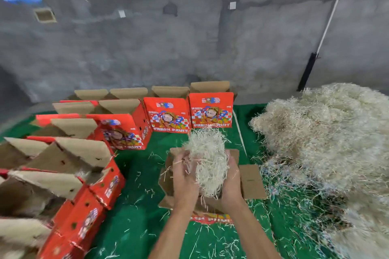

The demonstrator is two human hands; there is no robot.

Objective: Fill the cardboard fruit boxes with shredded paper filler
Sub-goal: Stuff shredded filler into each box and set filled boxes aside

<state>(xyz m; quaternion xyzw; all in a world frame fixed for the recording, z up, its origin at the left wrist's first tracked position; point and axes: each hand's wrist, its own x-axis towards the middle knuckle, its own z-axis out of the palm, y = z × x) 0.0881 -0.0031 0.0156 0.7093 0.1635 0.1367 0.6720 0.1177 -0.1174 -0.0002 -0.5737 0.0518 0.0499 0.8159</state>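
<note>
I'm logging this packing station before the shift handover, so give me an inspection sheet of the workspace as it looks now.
Surface: green mat, strewn with loose paper strands.
Job's things: open box under the hands; bundle of shredded paper held over it; big paper pile at right; red fruit boxes in rows at left and back, flaps open.
Clutter: stray shreds only.
Grippers: left hand and right hand cup the bundle.
Cables: white line running down the wall to a black fitting.
Surroundings: grey concrete wall.
</note>
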